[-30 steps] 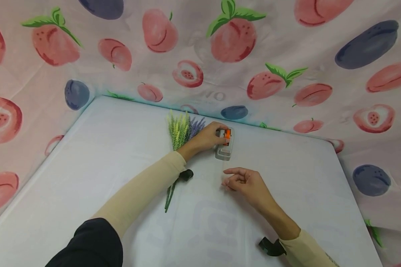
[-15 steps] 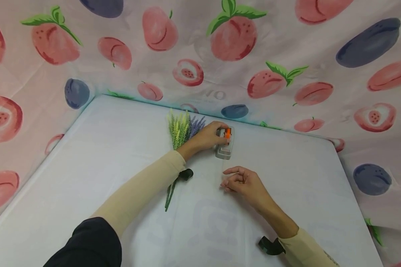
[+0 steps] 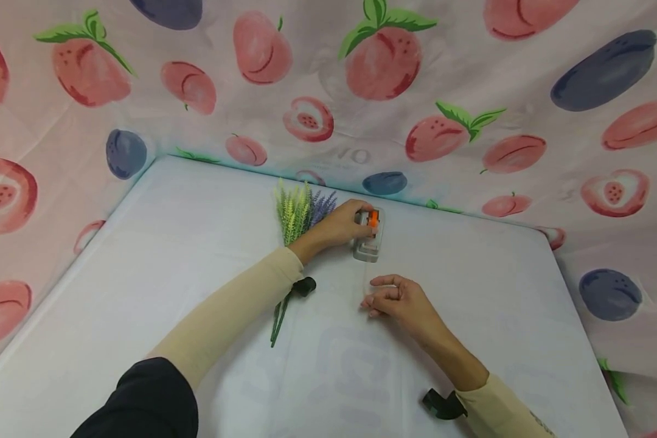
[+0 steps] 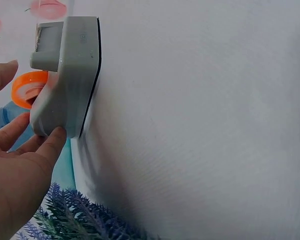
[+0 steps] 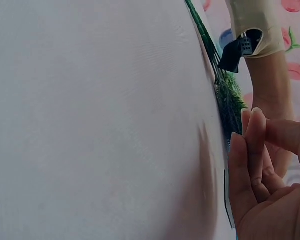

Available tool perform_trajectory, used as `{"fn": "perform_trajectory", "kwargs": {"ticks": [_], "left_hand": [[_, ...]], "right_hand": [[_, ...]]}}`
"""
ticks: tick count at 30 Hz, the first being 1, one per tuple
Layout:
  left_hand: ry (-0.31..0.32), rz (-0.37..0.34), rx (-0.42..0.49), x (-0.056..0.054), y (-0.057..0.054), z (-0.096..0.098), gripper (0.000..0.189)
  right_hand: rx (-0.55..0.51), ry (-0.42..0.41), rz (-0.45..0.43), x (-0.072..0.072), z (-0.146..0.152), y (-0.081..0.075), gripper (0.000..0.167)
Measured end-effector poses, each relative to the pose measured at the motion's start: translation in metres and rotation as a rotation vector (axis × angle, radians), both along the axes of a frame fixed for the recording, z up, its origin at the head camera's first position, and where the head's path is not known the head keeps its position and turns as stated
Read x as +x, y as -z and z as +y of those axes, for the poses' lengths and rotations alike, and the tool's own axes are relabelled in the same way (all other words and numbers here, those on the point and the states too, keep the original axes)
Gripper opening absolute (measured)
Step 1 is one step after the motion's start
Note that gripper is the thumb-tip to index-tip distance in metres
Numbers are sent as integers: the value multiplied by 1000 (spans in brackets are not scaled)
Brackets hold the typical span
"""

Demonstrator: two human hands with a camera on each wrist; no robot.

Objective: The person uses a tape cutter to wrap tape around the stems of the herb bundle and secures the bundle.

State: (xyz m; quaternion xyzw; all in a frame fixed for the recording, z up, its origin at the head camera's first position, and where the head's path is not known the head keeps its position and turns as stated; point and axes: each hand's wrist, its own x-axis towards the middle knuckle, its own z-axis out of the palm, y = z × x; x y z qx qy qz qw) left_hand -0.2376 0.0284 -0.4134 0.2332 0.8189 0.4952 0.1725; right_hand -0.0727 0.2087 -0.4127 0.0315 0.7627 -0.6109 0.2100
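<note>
L hand [image 3: 342, 224] part-curled, steadying tape dispenser [image 4: 82, 75] nr worktop's [image 3: 498, 292] far edge; R hand [image 3: 407, 301] pinched nearly shut, prob. on clear tape [image 3: 366, 277], v. faint. Likely mid-pull; next move needs firm hold, tear.

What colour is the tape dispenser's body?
Grey: the tape dispenser shows best in the left wrist view, where its side is seen up close.
</note>
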Motion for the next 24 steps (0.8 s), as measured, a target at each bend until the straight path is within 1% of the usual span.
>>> {"fn": "perform_trajectory", "kwargs": {"ticks": [4,7,9,13,16,21,24], "left_hand": [[-8,30,-15,2,-5,-2,55],[-16,60,-4,4,-10,-6,54],[-16,65,15,7,-15,-11,53],[-14,82,45,15,-25,-27,48],[-16,122,52,20,-29,-42,44],[-16,185,25,30,-32,-67,38],[-9,216,-13,37,-32,-81,36]], "right_hand": [[-13,-6,-42,0,2,0,36],[-1,-18,-65,-1,3,0,29],[15,-36,-78,-1,4,1,29],[28,-66,-109,-2,1,0,30],[25,-90,-120,-2,0,0,32],[13,-126,-130,-3,-1,1,33],[5,-139,-136,-4,-1,3,32]]}}
